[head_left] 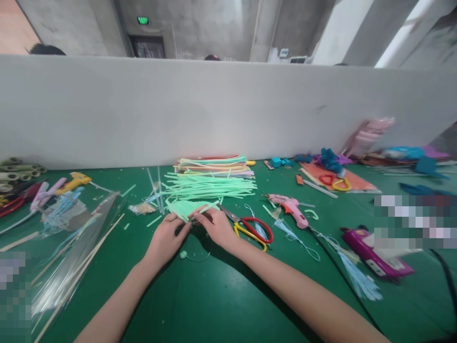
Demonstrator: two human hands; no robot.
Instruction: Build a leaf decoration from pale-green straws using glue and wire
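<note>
A light green fan-shaped piece point(188, 208), edged with strips, is held between my two hands above the table. My left hand point(170, 234) pinches its lower left edge with thumb and fingers. At its right, my right hand point(213, 224) is closed on a light green strip point(209, 206) lying along the piece's edge; fingers partly hide the contact. Just behind lies a pile of mint-green strips point(210, 186). Scissors with red and yellow handles point(254, 231) lie beside my right hand. A small green bead-like piece on a thin cord point(183, 255) lies below my hands.
A pink glue gun point(291, 207) and a purple glue gun point(378, 252) lie to the right, with cords and blue tassels point(357, 276). Clear plastic sheets point(71, 271) and a yellow-and-pink glue gun point(73, 183) lie left. A white partition point(228, 107) stands behind.
</note>
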